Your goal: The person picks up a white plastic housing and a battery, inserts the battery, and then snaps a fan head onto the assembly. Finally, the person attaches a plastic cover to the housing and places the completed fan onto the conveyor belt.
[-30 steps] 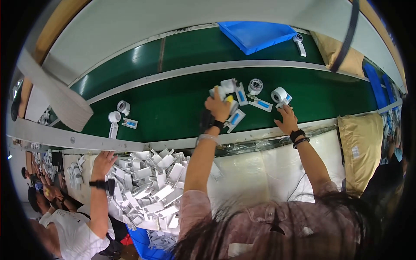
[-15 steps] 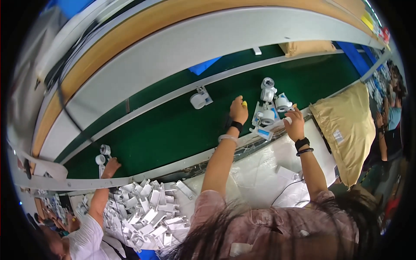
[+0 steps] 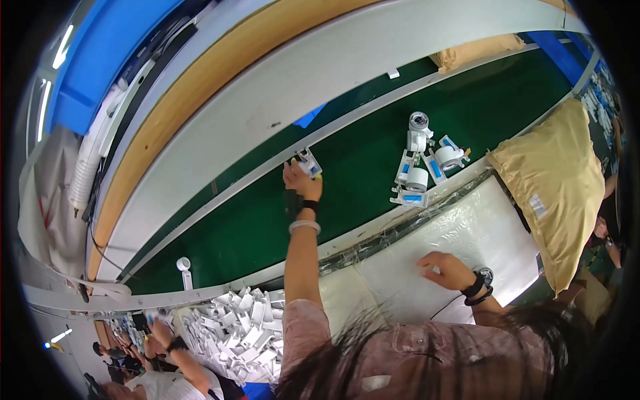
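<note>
On the green belt (image 3: 360, 153), my left hand (image 3: 303, 181) closes over a white camera-like unit (image 3: 309, 163) with a flat bracket. Its round head is mostly hidden under my fingers, and a bit of yellow shows at the thumb. My right hand (image 3: 450, 270) hovers over the white padded bench top (image 3: 413, 233), fingers loosely bent and apart, with nothing visible in them. Close to that wrist lies a round lens part (image 3: 485, 273), partly covered. Farther off on the belt stands a group of white camera units (image 3: 417, 179) on brackets with blue strips.
Right of the bench hangs a tan bag (image 3: 547, 193). White plastic brackets (image 3: 240, 327) lie heaped at the lower left, beside a co-worker's arm (image 3: 190, 363). Another white camera unit (image 3: 185, 272) sits at the belt's left end. A grey shelf edge (image 3: 267, 113) overhangs the far side.
My left hand has moved left onto the lone camera unit. My right hand has left the camera group and come back over the bench. The co-worker's hand has withdrawn from the belt.
</note>
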Demonstrator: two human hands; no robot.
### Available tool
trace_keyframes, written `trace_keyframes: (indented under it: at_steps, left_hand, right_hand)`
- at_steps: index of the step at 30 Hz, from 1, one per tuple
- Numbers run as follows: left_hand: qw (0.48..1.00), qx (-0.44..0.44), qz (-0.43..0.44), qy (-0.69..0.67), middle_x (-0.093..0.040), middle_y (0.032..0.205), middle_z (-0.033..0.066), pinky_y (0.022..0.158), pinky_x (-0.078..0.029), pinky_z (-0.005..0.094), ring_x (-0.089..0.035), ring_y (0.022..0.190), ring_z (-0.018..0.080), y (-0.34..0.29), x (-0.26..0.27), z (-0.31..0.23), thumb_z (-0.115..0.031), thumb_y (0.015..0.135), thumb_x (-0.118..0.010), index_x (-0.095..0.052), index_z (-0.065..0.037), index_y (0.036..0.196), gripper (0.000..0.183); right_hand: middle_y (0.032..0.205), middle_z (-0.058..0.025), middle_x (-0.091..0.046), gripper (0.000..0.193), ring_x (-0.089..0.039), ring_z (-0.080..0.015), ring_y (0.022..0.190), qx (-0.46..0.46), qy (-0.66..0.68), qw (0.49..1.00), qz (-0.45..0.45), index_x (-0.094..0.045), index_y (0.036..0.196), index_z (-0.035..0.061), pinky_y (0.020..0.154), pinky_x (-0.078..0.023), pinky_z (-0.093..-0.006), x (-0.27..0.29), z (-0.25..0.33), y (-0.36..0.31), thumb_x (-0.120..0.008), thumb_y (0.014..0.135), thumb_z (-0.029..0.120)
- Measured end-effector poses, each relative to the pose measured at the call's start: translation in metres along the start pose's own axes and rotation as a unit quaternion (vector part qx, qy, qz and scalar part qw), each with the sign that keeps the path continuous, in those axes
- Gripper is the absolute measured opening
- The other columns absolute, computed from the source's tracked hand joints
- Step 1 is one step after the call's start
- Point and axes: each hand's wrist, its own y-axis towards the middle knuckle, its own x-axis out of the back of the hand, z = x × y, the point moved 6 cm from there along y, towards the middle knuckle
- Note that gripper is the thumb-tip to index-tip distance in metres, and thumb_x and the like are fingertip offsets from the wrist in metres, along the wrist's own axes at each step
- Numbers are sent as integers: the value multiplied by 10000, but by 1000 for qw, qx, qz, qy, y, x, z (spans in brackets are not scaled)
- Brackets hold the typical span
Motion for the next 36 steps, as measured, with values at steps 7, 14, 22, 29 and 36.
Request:
trace_keyframes:
  at_steps: [7, 14, 22, 29, 36]
  left_hand:
    - [975, 56, 202, -81, -575, 1096, 195, 831, -510, 452, -604, 941, 384, -1, -11, 51, -205, 653, -790, -518, -49, 1216, 644]
    - [705, 291, 410, -501, -596, 1154, 103, 774, -558, 318, -617, 1003, 192, -142, 88, -37, 35, 778, -581, -489, -4, 1253, 484]
    - [826, 88, 392, -395, -559, 1169, 157, 919, -448, 348, -559, 1096, 260, -283, 197, -85, -223, 716, -794, -459, 1, 1243, 663]
    - [825, 113, 362, -419, -551, 1182, 173, 889, -459, 420, -552, 1086, 337, -320, 265, -99, -185, 755, -742, -441, -41, 1287, 628]
    - [928, -45, 177, -323, -487, 1322, 160, 1036, -371, 385, -484, 1215, 318, -303, 297, -90, -31, 772, -688, -348, -41, 1406, 719]
  right_hand:
    - [941, -151, -646, 226, -628, -305, 856, 49, -15, 998, 44, -633, 1013, 27, 744, -503, -350, -33, 7, 15, -663, 852, 183]
    - [1005, -19, -642, 337, -605, -132, 942, -71, 336, 939, -1, -609, 1067, 4, 806, -479, -263, -81, -29, 56, -510, 989, 317]
    - [912, 0, -659, 413, -595, -84, 766, -237, 435, 859, 127, -667, 1021, 34, 695, -487, -241, -125, -2, 32, -537, 955, 420]
    - [851, -52, -673, 226, -617, -118, 758, -125, 443, 868, 184, -653, 954, 24, 735, -478, -236, -127, 35, -4, -561, 955, 231]
    - [756, -72, -665, 180, -622, -119, 703, -50, 407, 861, 302, -582, 869, 42, 643, -431, -228, -105, 103, -41, -558, 953, 199]
